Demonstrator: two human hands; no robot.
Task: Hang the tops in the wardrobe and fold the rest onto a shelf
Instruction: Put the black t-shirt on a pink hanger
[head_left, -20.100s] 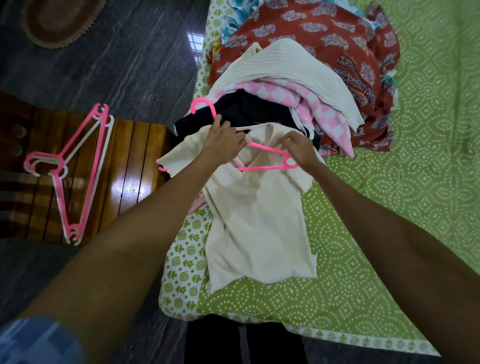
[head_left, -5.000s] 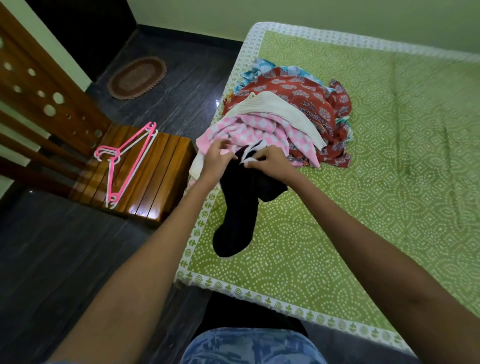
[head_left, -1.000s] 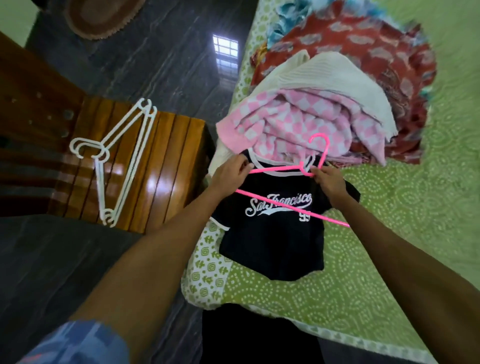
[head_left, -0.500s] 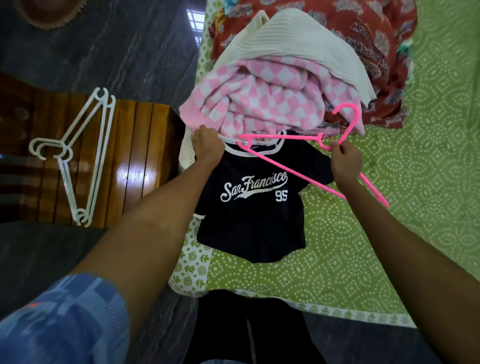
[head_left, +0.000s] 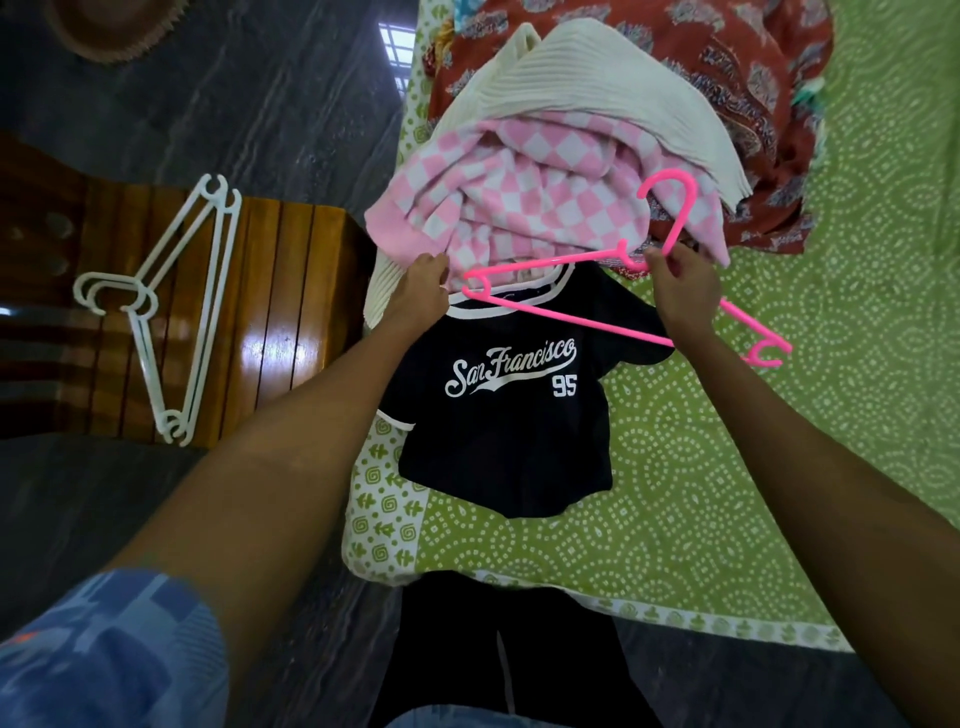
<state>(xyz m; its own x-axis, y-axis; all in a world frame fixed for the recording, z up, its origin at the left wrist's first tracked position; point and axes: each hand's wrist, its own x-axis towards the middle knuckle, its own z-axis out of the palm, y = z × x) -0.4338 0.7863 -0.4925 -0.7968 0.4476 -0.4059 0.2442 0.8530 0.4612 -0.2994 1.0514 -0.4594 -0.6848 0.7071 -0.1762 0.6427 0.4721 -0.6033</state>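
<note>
Both hands pinch: left hand (head_left: 418, 297) hides the collar of the black tee (head_left: 511, 415) lettered "San Francisco 95", right hand (head_left: 681, 295) the pink hanger (head_left: 597, 321).

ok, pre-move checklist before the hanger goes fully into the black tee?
1. Right hand grips pink hanger near the hook: ok.
2. Left hand holds the collar of the black tee: ok.
3. Hanger's left end at the neck opening: ok; inside it, cannot tell.
4. Hanger's right end inside the tee: not ok, lies out over the green bedsheet.
5. Tee print side up: ok.
6. Spare white hangers on wooden chair: ok.
</note>
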